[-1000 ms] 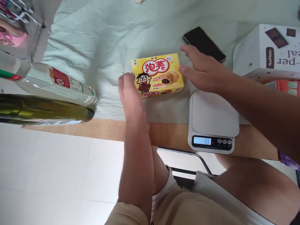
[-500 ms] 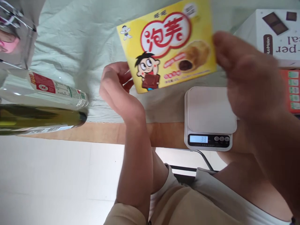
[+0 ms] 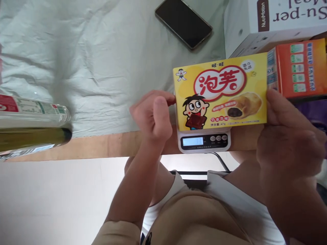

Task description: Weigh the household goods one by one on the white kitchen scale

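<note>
A black phone (image 3: 184,23) lies face up on the pale green cloth (image 3: 102,61) that covers the far part of the wooden table (image 3: 107,146), well apart from everything else. At the right, a white carton (image 3: 258,27) with dark lettering stands behind an orange box (image 3: 298,68); what either holds cannot be told, both being closed. At the left edge two bottles lie on their sides, a clear one with a red and green label (image 3: 33,110) over a dark green one (image 3: 33,137), touching along their length.

The yellow snack box (image 3: 219,92) is held up off the table, printed face toward the person, right in front of the white kitchen scale (image 3: 204,141), so that only the scale's display strip with its lit screen and buttons shows below the box's lower edge. The box's right end overlaps the orange box behind it. It is closed, its contents unseen.

The left hand (image 3: 153,114) pinches the box's left edge, fingers curled and thumb up. The right hand (image 3: 288,136) grips the right end, the thumb against the lower right corner and the fingers hidden behind the box
</note>
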Tool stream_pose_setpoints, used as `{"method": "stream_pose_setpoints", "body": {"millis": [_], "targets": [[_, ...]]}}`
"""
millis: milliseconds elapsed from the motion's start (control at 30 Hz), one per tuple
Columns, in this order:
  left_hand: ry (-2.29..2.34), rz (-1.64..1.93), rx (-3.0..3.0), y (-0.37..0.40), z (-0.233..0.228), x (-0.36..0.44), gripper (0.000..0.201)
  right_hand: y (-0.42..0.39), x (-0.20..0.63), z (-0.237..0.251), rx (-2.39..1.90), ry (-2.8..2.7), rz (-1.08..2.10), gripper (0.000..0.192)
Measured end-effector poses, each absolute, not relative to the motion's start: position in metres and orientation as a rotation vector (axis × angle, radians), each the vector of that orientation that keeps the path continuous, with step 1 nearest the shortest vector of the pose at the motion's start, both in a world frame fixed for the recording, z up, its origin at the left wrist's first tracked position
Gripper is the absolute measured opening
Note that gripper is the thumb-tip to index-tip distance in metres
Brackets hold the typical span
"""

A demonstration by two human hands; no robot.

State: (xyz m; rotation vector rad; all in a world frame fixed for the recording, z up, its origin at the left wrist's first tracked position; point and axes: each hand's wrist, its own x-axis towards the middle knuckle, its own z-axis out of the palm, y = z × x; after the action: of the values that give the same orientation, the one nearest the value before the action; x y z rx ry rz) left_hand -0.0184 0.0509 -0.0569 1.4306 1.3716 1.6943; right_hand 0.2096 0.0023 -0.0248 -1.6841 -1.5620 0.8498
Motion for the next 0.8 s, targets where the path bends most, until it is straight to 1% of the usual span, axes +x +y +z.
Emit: {"method": "stream_pose_setpoints", "body": {"millis": [67,167,267,400,500,567,633,667,733,800], "targets": [[1.385,1.695,1.405,0.055,-0.06,-0.019,0.051,0.008,0.213,-0.036,-1.424,-1.43,0.768,0.057],[1.437,1.763,1.218,0.063,-0.059,-0.02,0.051,0.012,0.218,-0.057,-1.2,-1.324,0.829,0.054],[1.426,1.829,0.94,0.073,-0.054,-0.021,0.049,0.011,0.223,-0.076,-1.093,-1.301,0.886,0.055],[1.325,1.841,0.604,0.084,-0.046,-0.023,0.052,0.01,0.224,-0.087,-0.995,-1.289,0.738,0.051],[1.373,1.818,0.489,0.086,-0.045,-0.022,0.053,0.011,0.222,-0.086,-1.005,-1.289,0.733,0.047],[1.385,1.85,0.579,0.085,-0.046,-0.02,0.043,0.01,0.222,-0.084,-1.015,-1.279,0.757,0.047],[1.379,1.869,0.677,0.085,-0.047,-0.018,0.025,0.01,0.222,-0.084,-1.006,-1.267,0.778,0.046],[1.384,1.87,0.703,0.086,-0.048,-0.018,0.024,0.009,0.222,-0.084,-1.002,-1.269,0.789,0.046],[1.396,1.868,0.727,0.087,-0.05,-0.018,0.036,0.008,0.224,-0.085,-0.999,-1.28,0.81,0.046],[1.383,1.879,0.777,0.088,-0.052,-0.019,0.043,0.007,0.225,-0.086,-1.01,-1.305,0.829,0.045]]}}
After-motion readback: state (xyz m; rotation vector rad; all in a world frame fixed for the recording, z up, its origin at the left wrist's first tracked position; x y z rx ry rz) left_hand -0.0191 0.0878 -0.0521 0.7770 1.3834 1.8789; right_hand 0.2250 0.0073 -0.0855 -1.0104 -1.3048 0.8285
